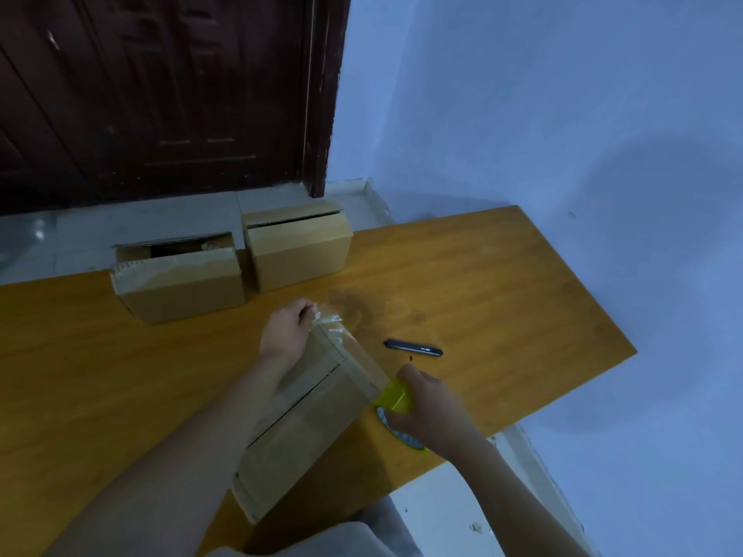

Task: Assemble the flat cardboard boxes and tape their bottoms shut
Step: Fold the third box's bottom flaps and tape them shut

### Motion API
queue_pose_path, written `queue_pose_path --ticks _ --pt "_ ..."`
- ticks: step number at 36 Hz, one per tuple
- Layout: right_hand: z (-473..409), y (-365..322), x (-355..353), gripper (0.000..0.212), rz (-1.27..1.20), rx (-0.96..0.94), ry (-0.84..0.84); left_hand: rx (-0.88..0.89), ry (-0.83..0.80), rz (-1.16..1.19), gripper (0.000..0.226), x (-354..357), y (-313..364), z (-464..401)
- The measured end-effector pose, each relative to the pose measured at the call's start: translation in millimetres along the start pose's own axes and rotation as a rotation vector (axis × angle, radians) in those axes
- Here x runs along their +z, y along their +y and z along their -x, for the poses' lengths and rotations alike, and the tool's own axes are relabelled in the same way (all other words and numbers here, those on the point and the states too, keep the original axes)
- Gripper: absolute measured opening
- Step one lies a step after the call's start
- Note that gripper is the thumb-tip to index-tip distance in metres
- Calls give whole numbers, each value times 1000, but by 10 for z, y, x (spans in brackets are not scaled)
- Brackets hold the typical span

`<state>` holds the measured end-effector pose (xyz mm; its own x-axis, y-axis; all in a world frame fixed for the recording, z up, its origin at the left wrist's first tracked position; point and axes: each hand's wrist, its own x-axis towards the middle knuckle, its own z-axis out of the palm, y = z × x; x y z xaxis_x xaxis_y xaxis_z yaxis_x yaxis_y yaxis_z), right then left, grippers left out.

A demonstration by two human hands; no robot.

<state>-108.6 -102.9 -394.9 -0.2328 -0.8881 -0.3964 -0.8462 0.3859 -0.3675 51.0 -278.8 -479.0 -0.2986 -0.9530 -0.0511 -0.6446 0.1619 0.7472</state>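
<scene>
A cardboard box (305, 420) lies bottom-up on the wooden table (502, 299) in front of me, its flaps folded shut with a seam down the middle. My left hand (287, 329) pinches the free end of a clear tape strip (327, 317) at the box's far end. My right hand (432, 408) grips a yellow-green tape roll (396, 400) at the box's right edge. Clear tape stretches between the two hands over the box.
Two assembled cardboard boxes (181, 281) (297, 249) stand at the table's far edge. A dark blue utility knife (414, 348) lies on the table right of the box. A dark wooden door (161, 94) and a blue wall (542, 114) are beyond.
</scene>
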Motion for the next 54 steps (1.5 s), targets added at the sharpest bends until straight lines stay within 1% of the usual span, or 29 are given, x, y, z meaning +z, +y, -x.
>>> queue_pose_path --ticks 19,24,29,34,41,45,50,54 --pt "-55 52 45 46 15 -33 -7 -38 -35 -4 28 -35 65 6" --pt "-76 72 62 44 3 -18 -22 -57 -52 -3 27 -35 59 1" --pt "-89 77 107 47 3 -5 -20 -80 -74 -30 28 -42 83 6" --pt "-110 87 147 47 -11 14 -15 -147 -130 -20 24 -22 88 -30" --pt "-156 113 159 43 -18 10 -14 -336 -256 79 22 -29 87 -103" --pt "-185 115 145 41 -28 16 -31 -373 -294 76 22 -57 109 -135" --pt "-189 119 155 41 -44 29 -27 -445 -364 146 26 -84 121 -132" --pt "-183 117 170 40 -51 33 -16 -510 -406 247 27 -101 140 -93"
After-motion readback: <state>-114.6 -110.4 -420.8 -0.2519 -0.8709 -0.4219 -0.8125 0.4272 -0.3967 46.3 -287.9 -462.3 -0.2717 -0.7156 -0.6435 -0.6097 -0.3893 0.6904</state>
